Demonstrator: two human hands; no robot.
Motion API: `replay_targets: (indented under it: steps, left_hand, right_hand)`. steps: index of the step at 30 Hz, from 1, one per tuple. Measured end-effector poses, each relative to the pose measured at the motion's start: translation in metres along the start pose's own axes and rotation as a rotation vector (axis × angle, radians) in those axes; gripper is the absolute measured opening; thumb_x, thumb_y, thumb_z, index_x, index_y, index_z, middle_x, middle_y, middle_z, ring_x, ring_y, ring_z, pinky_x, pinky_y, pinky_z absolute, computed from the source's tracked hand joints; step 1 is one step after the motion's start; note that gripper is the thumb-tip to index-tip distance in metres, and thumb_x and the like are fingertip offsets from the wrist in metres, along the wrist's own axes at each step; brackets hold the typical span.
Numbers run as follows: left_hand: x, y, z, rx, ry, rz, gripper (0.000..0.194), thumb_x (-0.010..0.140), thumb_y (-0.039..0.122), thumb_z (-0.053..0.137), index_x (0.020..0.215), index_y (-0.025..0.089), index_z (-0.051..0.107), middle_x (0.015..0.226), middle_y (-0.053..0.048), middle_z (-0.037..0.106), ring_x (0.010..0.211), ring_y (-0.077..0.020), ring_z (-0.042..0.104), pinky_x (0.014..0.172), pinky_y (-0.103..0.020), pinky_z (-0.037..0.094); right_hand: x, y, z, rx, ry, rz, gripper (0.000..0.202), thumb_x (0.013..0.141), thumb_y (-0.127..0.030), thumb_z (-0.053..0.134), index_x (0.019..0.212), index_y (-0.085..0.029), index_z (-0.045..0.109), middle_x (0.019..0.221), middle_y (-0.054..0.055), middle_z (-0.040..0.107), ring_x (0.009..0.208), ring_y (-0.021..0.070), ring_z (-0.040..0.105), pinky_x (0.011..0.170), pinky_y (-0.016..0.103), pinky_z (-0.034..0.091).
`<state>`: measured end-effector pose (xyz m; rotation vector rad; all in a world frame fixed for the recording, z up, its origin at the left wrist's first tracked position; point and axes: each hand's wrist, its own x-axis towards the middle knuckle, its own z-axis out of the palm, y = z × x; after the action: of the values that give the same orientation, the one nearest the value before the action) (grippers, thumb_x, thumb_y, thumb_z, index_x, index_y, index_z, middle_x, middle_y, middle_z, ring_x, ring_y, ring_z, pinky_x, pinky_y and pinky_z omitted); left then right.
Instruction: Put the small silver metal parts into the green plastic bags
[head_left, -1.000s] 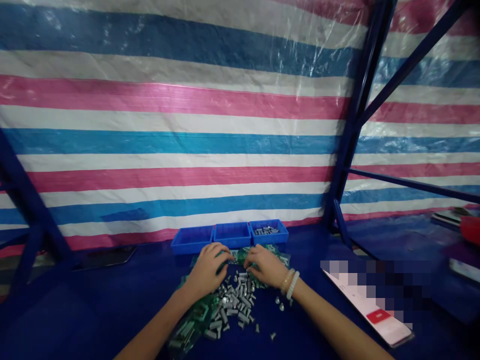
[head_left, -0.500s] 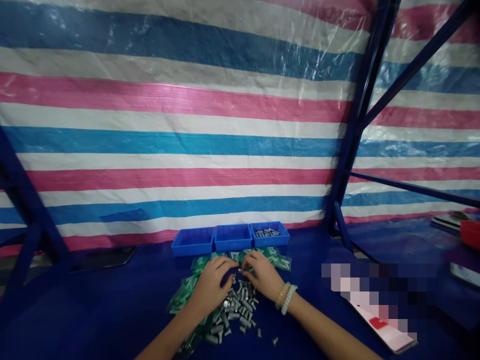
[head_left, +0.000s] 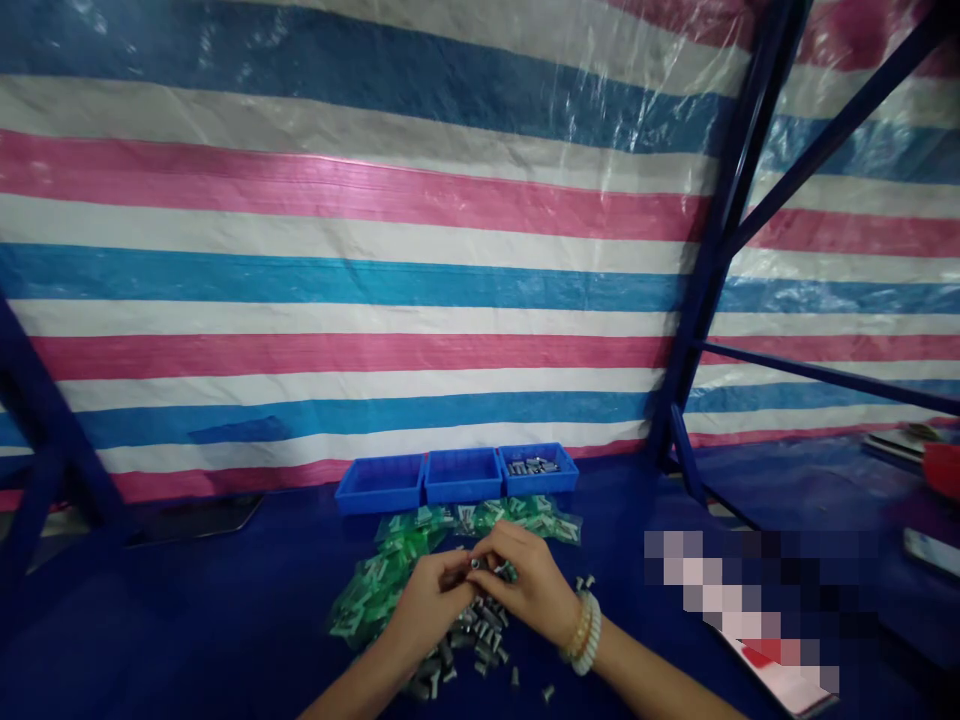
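We've R hand [head_left: 534, 583] pinching a small metal pc [head_left: 475, 565] btwn thumb & index; L hand [head_left: 431, 595] touches fingertips there, can't tell if pinching. Metal parts [head_left: 484, 637] lie just below grip, green bags [head_left: 369, 592] curve L & beyond, blue bins [head_left: 463, 493] edge to edge past those. Blue tabletop [head_left: 225, 620] spreads L & R.

The dark-blue tabletop [head_left: 247, 610] carried small silvery metal pieces [head_left: 481, 640] at centre, green plastic packets [head_left: 371, 590] from ten to one o'clock, three rectangular blue plastic trays [head_left: 463, 490] at twelve, and a black slab [head_left: 199, 518] at ten.
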<state>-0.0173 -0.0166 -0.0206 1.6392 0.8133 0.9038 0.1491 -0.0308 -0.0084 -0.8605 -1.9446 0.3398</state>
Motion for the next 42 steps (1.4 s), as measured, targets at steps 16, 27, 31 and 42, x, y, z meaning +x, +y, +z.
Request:
replay_targets:
  steps: [16,27,31,42]
  left_hand:
    - [-0.003,0.009,-0.006,0.244,0.265,0.181,0.020,0.077,0.018,0.054,0.090,0.017,0.070,0.092,-0.008,0.075,0.087,-0.0231,0.071,0.080,-0.035,0.056]
    - [0.013,-0.002,-0.023,0.750,0.095,0.311,0.023,0.080,0.009,0.055,0.087,0.023,0.071,0.096,-0.005,0.072,0.099,-0.0243,0.062,0.087,-0.041,0.049]
    - [0.020,-0.011,-0.024,0.918,0.014,0.299,0.017,0.080,0.009,0.062,0.084,0.023,0.071,0.105,-0.004,0.069,0.106,-0.0267,0.056,0.088,-0.044,0.045]
    - [0.024,-0.005,-0.021,1.069,-0.134,0.254,0.013,0.081,0.011,0.067,0.084,0.023,0.068,0.104,0.000,0.069,0.109,-0.0267,0.053,0.087,-0.042,0.037]
  right_hand:
    - [-0.004,0.027,0.028,0.717,0.091,0.412,0.022,0.073,-0.027,0.072,0.083,-0.022,0.053,0.076,-0.001,0.066,0.072,0.0175,0.067,0.066,0.028,0.053]
    - [0.025,0.065,-0.027,-0.066,0.302,0.172,0.023,0.092,-0.026,0.046,0.109,-0.019,0.061,0.096,0.008,0.066,0.088,0.0211,0.063,0.081,0.035,0.050]
    - [0.036,0.096,-0.036,-0.115,0.406,0.250,0.021,0.087,-0.029,0.051,0.101,-0.015,0.058,0.081,0.007,0.065,0.066,0.0183,0.061,0.064,0.031,0.050]
    - [0.034,0.116,-0.040,-0.046,0.361,0.331,0.028,0.086,-0.028,0.051,0.109,-0.016,0.060,0.093,0.010,0.073,0.085,0.0237,0.069,0.073,0.036,0.054]
